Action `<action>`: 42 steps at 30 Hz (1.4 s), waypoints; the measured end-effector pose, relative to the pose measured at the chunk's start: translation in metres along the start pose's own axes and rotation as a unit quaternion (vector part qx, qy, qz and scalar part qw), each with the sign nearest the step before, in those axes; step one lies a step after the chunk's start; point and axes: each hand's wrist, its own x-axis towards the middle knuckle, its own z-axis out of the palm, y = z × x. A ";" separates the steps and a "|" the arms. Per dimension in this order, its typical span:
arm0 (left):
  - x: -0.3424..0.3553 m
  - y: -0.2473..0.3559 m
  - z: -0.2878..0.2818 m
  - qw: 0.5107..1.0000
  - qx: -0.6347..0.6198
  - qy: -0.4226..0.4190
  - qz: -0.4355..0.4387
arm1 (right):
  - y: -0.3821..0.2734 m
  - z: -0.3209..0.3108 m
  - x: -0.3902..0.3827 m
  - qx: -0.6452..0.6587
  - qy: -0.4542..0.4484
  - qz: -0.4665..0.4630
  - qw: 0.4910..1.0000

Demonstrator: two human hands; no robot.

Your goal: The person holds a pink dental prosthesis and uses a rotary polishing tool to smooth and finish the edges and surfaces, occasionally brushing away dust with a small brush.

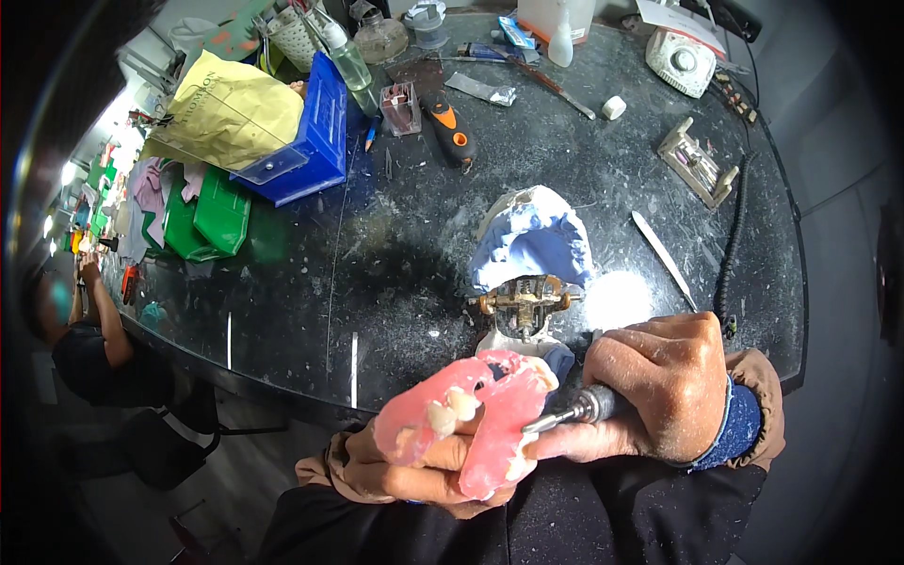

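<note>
Pink denture (499, 435), dusty black bench (414, 217), person (108, 363) at left

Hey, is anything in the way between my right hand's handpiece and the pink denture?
Nothing visible is. The handpiece in your right hand points straight at the denture's right side, its tip at or near the edge. Your left hand holds the denture from the left.

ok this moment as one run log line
left hand: holds pink denture | right hand: holds rotary handpiece, tip at denture edge | bench: blue cast, articulator
</note>
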 end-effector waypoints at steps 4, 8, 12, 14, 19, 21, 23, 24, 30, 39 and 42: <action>0.003 -0.005 0.001 0.995 0.083 -0.027 0.046 | -0.001 -0.002 0.001 -0.008 0.019 0.036 0.999; 0.007 -0.007 0.000 0.993 0.099 -0.051 0.045 | -0.002 -0.002 0.002 -0.029 0.010 0.029 0.999; 0.006 -0.006 -0.001 0.991 0.110 -0.064 0.039 | -0.001 -0.005 0.001 -0.031 -0.037 0.019 0.999; 0.007 -0.007 -0.002 0.991 0.110 -0.067 0.034 | -0.002 -0.004 0.002 -0.027 0.002 0.024 0.999; 0.004 -0.005 -0.005 0.990 0.115 -0.075 0.027 | 0.000 -0.003 0.001 -0.037 -0.018 0.009 0.999; 0.005 -0.006 -0.007 0.990 0.112 -0.081 0.022 | 0.000 -0.003 0.001 -0.050 -0.019 0.010 0.999; 0.006 -0.006 -0.009 0.990 0.106 -0.088 0.005 | 0.001 -0.002 0.000 -0.038 -0.007 0.016 0.999; 0.008 -0.002 -0.011 0.990 0.105 -0.091 -0.002 | 0.001 -0.004 0.002 -0.042 -0.006 0.012 0.999; 0.008 0.004 -0.005 0.995 0.005 -0.011 -0.098 | 0.005 -0.011 0.004 0.095 0.030 -0.026 0.995; 0.010 0.012 -0.018 0.969 -0.061 -0.002 -0.238 | 0.011 -0.008 -0.001 0.138 -0.112 -0.084 0.981; -0.001 0.014 -0.020 0.960 -0.094 0.027 -0.261 | 0.008 -0.003 0.001 0.133 -0.105 -0.102 0.980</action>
